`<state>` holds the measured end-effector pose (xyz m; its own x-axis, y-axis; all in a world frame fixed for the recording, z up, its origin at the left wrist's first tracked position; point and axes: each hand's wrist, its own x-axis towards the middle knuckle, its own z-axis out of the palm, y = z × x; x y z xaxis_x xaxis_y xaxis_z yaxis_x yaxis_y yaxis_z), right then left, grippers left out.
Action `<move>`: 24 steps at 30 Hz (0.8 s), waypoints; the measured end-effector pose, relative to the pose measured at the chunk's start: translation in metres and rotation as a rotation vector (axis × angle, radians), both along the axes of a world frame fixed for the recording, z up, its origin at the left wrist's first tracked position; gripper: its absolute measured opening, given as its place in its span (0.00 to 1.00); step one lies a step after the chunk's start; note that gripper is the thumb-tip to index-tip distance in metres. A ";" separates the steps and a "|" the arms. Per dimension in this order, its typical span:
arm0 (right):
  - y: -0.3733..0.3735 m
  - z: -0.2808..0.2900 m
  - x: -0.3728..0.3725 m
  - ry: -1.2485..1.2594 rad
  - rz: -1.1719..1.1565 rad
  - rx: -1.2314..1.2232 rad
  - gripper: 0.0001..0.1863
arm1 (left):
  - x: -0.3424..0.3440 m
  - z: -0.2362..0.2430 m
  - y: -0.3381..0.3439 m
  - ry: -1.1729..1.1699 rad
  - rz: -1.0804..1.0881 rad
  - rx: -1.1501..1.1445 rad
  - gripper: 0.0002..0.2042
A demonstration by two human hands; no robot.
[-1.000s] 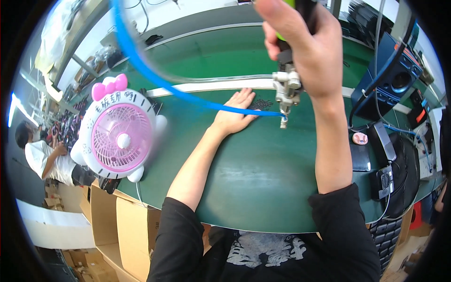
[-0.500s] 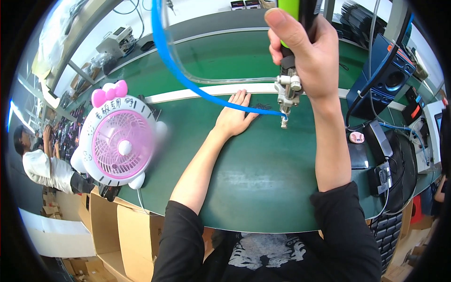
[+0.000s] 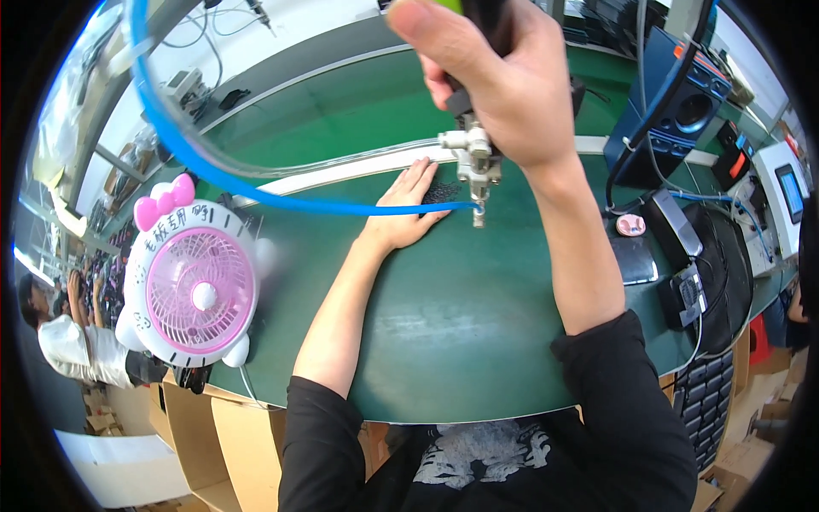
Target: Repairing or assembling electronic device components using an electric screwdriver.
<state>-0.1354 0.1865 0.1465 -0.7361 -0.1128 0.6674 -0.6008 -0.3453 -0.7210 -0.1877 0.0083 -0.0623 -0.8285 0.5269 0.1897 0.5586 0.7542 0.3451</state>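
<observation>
While the left hand lies flat, the right grips a tool.

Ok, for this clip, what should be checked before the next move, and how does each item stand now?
1. Tool gripped by the right hand: ok, fingers closed around its handle.
2. Left hand flat on the green table: ok, fingers extended.
3. Blue hose clear of the left hand: cannot tell; it crosses in front of it in view.
4. Tool tip off the table: cannot tell from this angle.
5. Fan clear of the left forearm: ok, a gap shows.
</observation>
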 end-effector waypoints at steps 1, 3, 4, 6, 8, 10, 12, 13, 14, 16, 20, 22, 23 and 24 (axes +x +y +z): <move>0.001 0.002 0.001 0.001 0.022 -0.007 0.13 | 0.000 0.003 0.003 -0.005 -0.024 -0.001 0.36; -0.002 -0.003 -0.005 0.071 -0.026 -0.021 0.14 | -0.002 0.005 0.006 -0.093 -0.054 -0.025 0.35; 0.000 -0.003 -0.006 0.082 -0.060 0.002 0.17 | -0.002 0.005 0.008 -0.109 -0.040 -0.008 0.35; -0.012 -0.008 -0.022 0.346 -0.329 -0.031 0.28 | -0.011 -0.010 -0.006 -0.020 -0.104 0.073 0.27; -0.011 -0.012 -0.019 0.207 -0.318 0.064 0.31 | -0.011 -0.012 0.000 -0.079 -0.104 0.090 0.24; -0.009 -0.012 -0.020 0.196 -0.295 0.061 0.31 | -0.009 -0.012 0.001 -0.044 -0.090 0.189 0.11; -0.003 -0.009 -0.014 0.196 -0.281 0.041 0.30 | -0.010 -0.012 0.005 -0.086 -0.073 0.164 0.10; 0.005 -0.005 -0.008 0.150 -0.192 0.076 0.24 | -0.010 -0.012 0.010 -0.129 -0.062 0.152 0.11; 0.007 -0.002 -0.005 0.104 -0.100 0.111 0.19 | -0.006 -0.008 0.014 -0.104 -0.081 0.205 0.09; 0.004 -0.003 -0.006 0.106 -0.092 0.100 0.20 | -0.006 -0.011 0.010 -0.098 -0.085 0.214 0.09; 0.001 -0.003 -0.004 0.148 -0.100 0.075 0.21 | -0.007 -0.016 0.005 -0.101 -0.081 0.231 0.08; 0.001 -0.004 -0.004 0.150 -0.075 0.059 0.21 | -0.004 -0.014 0.007 -0.117 -0.027 0.173 0.08; 0.003 -0.004 -0.004 0.154 -0.054 0.043 0.22 | -0.004 -0.013 0.010 -0.118 -0.035 0.176 0.08; 0.004 -0.004 -0.004 0.154 -0.064 0.048 0.22 | -0.004 -0.013 0.012 -0.096 -0.057 0.177 0.08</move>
<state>-0.1394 0.1910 0.1427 -0.6326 -0.1035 0.7676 -0.7247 -0.2704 -0.6337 -0.1916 0.0204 -0.0756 -0.8170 0.5388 0.2055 0.5569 0.6451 0.5232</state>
